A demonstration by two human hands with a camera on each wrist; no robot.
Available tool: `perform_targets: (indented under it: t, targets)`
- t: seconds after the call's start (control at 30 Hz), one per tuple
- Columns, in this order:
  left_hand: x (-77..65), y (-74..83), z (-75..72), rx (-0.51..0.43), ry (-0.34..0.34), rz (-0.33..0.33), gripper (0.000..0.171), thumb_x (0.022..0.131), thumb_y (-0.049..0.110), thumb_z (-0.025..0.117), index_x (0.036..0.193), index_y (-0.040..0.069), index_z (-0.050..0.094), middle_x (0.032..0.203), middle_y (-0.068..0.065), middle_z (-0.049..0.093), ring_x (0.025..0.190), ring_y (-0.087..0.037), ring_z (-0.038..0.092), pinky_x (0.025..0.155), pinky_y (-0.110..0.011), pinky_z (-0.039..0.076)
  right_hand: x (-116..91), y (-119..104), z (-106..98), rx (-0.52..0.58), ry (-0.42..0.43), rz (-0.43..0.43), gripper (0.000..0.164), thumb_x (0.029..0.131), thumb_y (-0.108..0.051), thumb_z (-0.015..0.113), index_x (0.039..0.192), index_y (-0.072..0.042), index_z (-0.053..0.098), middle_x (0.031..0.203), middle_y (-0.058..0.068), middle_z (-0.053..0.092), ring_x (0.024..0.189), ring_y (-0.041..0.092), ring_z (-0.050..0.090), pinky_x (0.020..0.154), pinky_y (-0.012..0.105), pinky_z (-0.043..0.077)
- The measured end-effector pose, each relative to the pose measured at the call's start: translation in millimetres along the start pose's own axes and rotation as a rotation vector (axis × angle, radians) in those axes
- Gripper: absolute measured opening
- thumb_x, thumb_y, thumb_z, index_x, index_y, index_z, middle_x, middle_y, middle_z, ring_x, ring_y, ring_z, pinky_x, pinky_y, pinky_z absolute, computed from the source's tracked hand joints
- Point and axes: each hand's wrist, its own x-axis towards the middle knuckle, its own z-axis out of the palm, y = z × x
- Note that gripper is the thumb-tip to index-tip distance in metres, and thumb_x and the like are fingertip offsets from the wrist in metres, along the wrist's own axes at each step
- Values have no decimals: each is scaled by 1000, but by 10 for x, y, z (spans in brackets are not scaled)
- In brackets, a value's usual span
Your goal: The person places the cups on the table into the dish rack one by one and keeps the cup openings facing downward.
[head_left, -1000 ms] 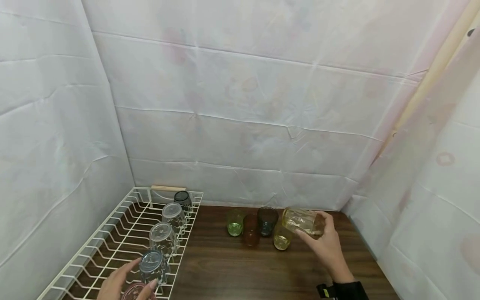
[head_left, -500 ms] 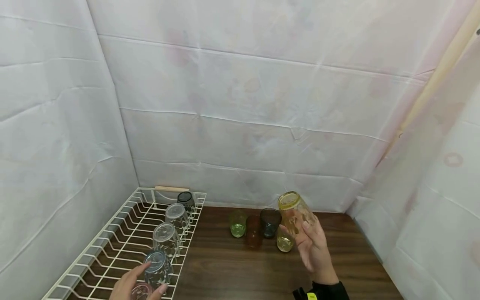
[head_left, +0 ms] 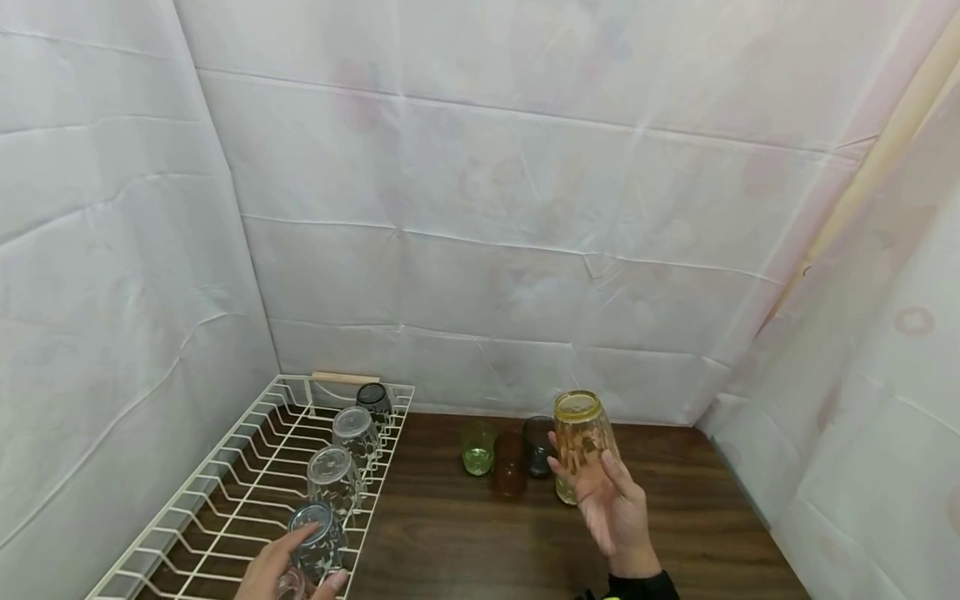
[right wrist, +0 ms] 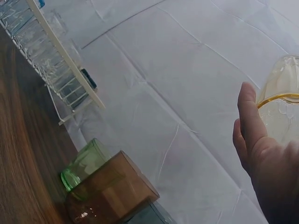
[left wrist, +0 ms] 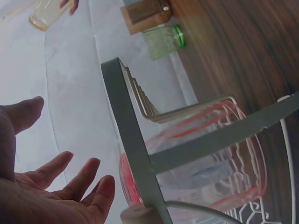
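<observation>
My right hand [head_left: 615, 512] holds a yellow glass tumbler [head_left: 579, 412] up over the table, thumb on the near side and other fingers behind it. Its amber ring faces up in the head view. Below and behind it, a second yellow tumbler [head_left: 566, 493] stands mostly hidden. At the lower left, my left hand [head_left: 270, 575] hovers by a pink tumbler [head_left: 291, 585] in the dish rack. The left wrist view shows this hand [left wrist: 60, 186] with fingers spread, apart from the pink glass. A bluish tumbler [head_left: 317, 537] stands upside down just beyond, with the index fingertip overlapping it.
Farther back in the white wire rack [head_left: 258, 475] stand two clear tumblers and a dark tumbler [head_left: 373, 402], bottoms up. Green [head_left: 477, 454], brown [head_left: 509, 471] and dark blue [head_left: 536, 454] tumblers stand on the wooden table [head_left: 450, 550]. White sheeting [head_left: 480, 292] encloses the back and sides.
My right hand has turned the yellow tumbler from lying sideways to nearly upright and drawn it left. The left hand has shifted slightly right beside the pink glass.
</observation>
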Motion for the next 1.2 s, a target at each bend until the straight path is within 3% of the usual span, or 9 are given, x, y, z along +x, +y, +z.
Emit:
perform_targets:
  t: [0.23,0.33,0.47,0.6,0.7,0.8,0.9,1.03,1.2]
  targets:
    - [24,196,-2,-51,-14,80,69,57,19,103,119,6,76,107,-18,76,77,6,53,65,-27,52,-4,-14,57,-8,8,-2,58,117,-17,20,174,-23,10,174,5,36,155,34,48,120,47,52]
    - [41,303,-14,-104,-10,113,70,58,16,102,122,9,75,113,-19,76,76,7,48,55,-18,46,-8,-18,82,2,-1,1,58,117,-18,19,174,-24,9,174,4,35,155,33,47,120,46,52]
    - [129,463,-65,-61,-26,174,74,62,23,103,129,16,72,120,-9,75,88,-7,62,70,-23,55,-4,-3,105,29,-11,15,58,117,-19,17,173,-26,9,174,5,33,157,33,45,121,45,51]
    - [331,673,-132,-20,-58,334,78,70,33,100,139,21,67,131,0,71,117,-23,64,97,-32,52,9,34,114,52,-13,32,57,117,-20,18,173,-27,8,173,6,34,157,34,45,122,45,50]
    - [531,886,-175,-77,-77,511,74,81,38,93,146,21,63,140,0,67,125,-23,62,112,-18,39,15,73,131,56,-26,47,58,117,-19,19,173,-27,8,173,6,34,157,35,44,122,46,50]
    - [705,1153,-211,-114,-128,647,69,93,43,83,153,21,57,146,1,62,132,-22,61,121,-18,35,14,118,161,57,-46,60,58,117,-19,19,173,-26,8,175,7,30,159,36,41,122,46,50]
    - [829,1416,-193,-116,-189,717,69,96,45,78,156,22,53,149,2,60,137,-19,60,117,-32,48,10,162,206,53,-53,77,57,117,-18,19,173,-23,10,174,8,31,159,36,41,122,47,50]
    - [990,1689,-67,-123,-290,731,72,99,44,76,160,20,48,151,-3,59,140,-21,60,113,-44,55,-10,226,278,51,-62,98,56,117,-18,20,173,-22,12,173,9,34,157,35,44,121,45,51]
    - [1112,1900,103,-164,-526,598,80,102,51,69,168,21,36,161,-10,53,149,-28,54,118,-50,52,-51,320,387,80,-105,121,55,117,-17,18,172,-19,13,171,12,37,153,33,48,121,45,50]
